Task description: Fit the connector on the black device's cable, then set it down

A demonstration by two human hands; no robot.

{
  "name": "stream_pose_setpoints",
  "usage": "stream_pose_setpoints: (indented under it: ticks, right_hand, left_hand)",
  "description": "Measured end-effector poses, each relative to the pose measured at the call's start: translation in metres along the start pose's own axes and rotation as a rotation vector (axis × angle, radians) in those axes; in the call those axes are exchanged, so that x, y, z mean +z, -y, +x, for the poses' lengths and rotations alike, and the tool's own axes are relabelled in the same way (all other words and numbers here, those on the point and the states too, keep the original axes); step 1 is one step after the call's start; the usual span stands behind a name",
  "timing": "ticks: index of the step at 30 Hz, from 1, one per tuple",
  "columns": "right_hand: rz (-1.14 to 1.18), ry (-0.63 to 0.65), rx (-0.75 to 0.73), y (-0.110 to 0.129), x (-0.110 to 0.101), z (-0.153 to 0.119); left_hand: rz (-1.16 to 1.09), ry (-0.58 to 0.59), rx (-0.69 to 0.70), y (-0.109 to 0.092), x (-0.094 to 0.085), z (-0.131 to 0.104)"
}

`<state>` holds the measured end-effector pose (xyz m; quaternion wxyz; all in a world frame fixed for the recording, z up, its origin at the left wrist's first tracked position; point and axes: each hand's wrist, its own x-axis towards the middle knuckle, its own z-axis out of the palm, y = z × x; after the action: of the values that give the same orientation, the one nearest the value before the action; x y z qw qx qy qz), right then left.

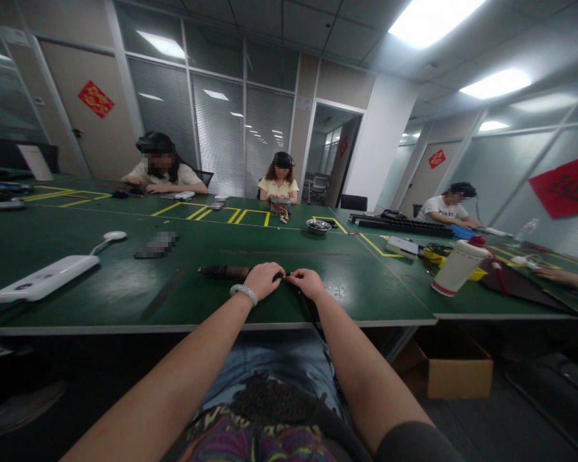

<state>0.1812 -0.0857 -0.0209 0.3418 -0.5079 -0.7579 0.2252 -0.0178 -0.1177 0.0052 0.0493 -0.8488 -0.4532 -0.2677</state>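
Note:
A dark, pen-shaped electric screwdriver (224, 272) lies on the green table with its narrow tip pointing left. My left hand (264, 281), with a pale bangle at the wrist, is closed around its right end. Close beside it, my right hand (307, 283) pinches the end of a black cable (313, 313), which hangs down over the table's front edge. The fingertips of both hands nearly meet at a small dark connector (286, 275). Whether the cable is joined to the screwdriver there cannot be made out.
To the left lie a white desk lamp (48, 277) and a blurred dark flat object (157, 245). A metal bowl (318, 226) stands ahead. On the right are a white bottle (458, 266) and a grey box (401, 246). Several co-workers sit around the table; a cardboard box (460, 377) is below.

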Motion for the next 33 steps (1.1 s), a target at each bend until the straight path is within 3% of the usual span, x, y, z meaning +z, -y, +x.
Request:
stream_pose_setpoints:
  ticks: [33]
  right_hand:
    - [-0.011,-0.002,-0.012,-0.0012,0.0019,0.0038]
  left_hand:
    - [0.002,-0.005,-0.018,-0.0005,0.0003,0.0013]
